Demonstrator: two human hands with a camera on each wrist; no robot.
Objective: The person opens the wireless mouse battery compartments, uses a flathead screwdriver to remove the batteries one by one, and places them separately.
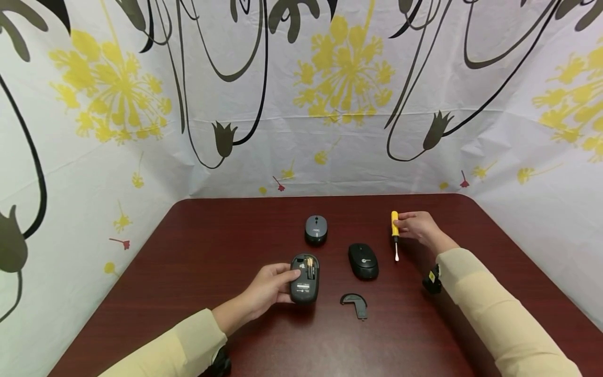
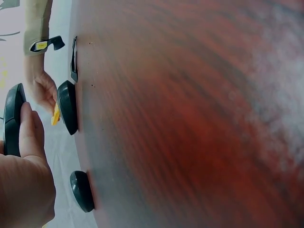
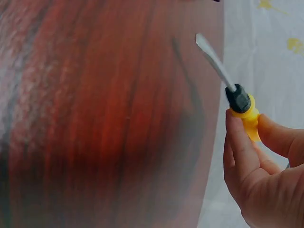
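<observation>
My left hand [image 1: 267, 287] grips a black computer mouse [image 1: 303, 293], its underside facing up. The battery compartment lies uncovered, with a gold-and-black battery [image 1: 310, 268] inside. In the left wrist view that mouse [image 2: 13, 118] appears edge-on, above the table. Between thumb and fingers, my right hand [image 1: 419, 229] pinches the yellow handle of a screwdriver [image 1: 394, 225]. Its flat metal tip points down toward me in the head view; the right wrist view shows the screwdriver [image 3: 240, 99] raised off the table. A black battery cover [image 1: 359, 305] rests on the table between the hands.
A second black mouse [image 1: 363, 261] sits upright left of the screwdriver. Farther back stands a grey-topped mouse [image 1: 316, 229]. All lie on a dark red wooden table [image 1: 226, 230], whose far edge meets a patterned white cloth [image 1: 264, 178].
</observation>
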